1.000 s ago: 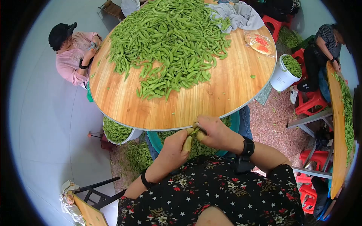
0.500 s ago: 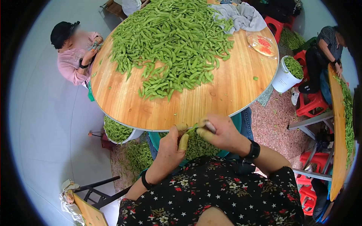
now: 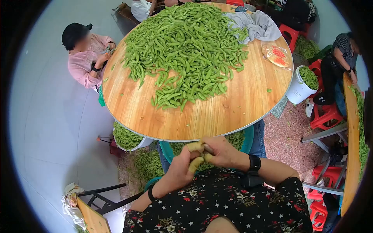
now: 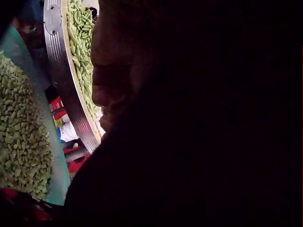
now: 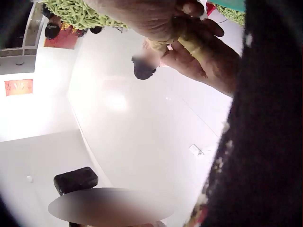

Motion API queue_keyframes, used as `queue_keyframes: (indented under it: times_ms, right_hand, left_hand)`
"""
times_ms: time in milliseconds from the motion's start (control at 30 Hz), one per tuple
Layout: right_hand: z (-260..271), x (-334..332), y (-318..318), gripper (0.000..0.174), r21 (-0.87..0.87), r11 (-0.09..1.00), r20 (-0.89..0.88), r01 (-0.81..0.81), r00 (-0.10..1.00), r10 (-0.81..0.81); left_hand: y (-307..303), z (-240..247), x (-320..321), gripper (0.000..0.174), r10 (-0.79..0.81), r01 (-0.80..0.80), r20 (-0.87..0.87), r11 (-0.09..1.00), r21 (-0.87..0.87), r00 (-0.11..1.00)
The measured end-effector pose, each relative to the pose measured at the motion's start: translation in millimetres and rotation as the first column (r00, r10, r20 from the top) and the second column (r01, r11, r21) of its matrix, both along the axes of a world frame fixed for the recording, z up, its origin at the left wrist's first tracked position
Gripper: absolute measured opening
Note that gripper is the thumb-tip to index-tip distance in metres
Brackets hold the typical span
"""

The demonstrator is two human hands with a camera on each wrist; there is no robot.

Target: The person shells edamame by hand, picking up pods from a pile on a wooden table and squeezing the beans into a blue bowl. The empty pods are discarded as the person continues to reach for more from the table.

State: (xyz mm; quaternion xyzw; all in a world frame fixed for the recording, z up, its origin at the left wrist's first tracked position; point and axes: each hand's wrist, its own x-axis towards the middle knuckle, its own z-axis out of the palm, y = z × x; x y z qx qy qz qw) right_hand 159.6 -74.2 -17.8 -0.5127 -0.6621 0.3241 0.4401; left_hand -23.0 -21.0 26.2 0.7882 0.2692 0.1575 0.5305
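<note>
The left hand point(image 3: 180, 167) and right hand point(image 3: 225, 152) meet in front of the person's body, near the table's edge, fingertips touching or nearly so. Fingers of both are bent inward, and several carry yellowish wrappings point(image 3: 195, 165). Whether either hand pinches a pod between them cannot be told; the meeting point is hidden in the head view, and the left wrist view is largely dark.

A black band point(image 3: 255, 163) sits on the right wrist, another on the left. Behind the hands is a dark floral garment point(image 3: 217, 198). Below them stands a teal tub point(image 3: 249, 141) containing loose green beans point(image 4: 21, 132).

Beyond the hands is a round wooden table point(image 3: 256, 85), bearing a large heap of green pods point(image 3: 182, 54) on its far portion. A grey cloth point(image 3: 266, 29) and a bagged flat item point(image 3: 278, 57) with red pieces lie to the heap's right. A white bucket point(image 3: 299, 91) of pods stands off the table's right side, near red stools point(image 3: 325, 118). At the left edge sits a person in pink point(image 3: 83, 70), hands raised at the rim.
</note>
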Motion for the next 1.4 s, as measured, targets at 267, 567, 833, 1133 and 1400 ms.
queue_keyframes:
  times_ms: [267,567,833,1133,1400]
  right_hand:
    - [1.5,28.5,-5.8,0.012,-0.130,0.948,-0.079,-0.290,0.956,0.282]
    - [13.1,31.2,-12.1,0.022,-0.429,0.888,-0.059,-0.164,0.986,0.154]
    - [24.1,48.5,-11.7,0.026,-0.279,0.960,0.022,0.031,0.999,-0.026]
    - [35.5,36.0,21.9,0.021,-0.290,0.955,-0.296,0.063,0.943,-0.152]
    - [28.7,39.7,21.9,0.012,-0.325,0.946,-0.278,0.000,0.956,-0.096]
  left_hand:
    - [66.7,36.1,-47.6,0.019,0.278,0.295,-0.740,0.788,0.540,0.613]
    - [238.5,-7.8,104.8,0.032,0.083,0.094,-0.144,0.439,0.894,0.986]
    - [200.8,3.5,88.4,0.016,0.010,-0.048,0.048,0.412,0.910,0.999]
    - [93.8,23.1,60.7,0.012,0.058,0.042,-0.102,0.635,0.771,0.993]
    - [85.8,15.6,54.3,0.010,0.030,0.008,-0.048,0.763,0.647,0.998]
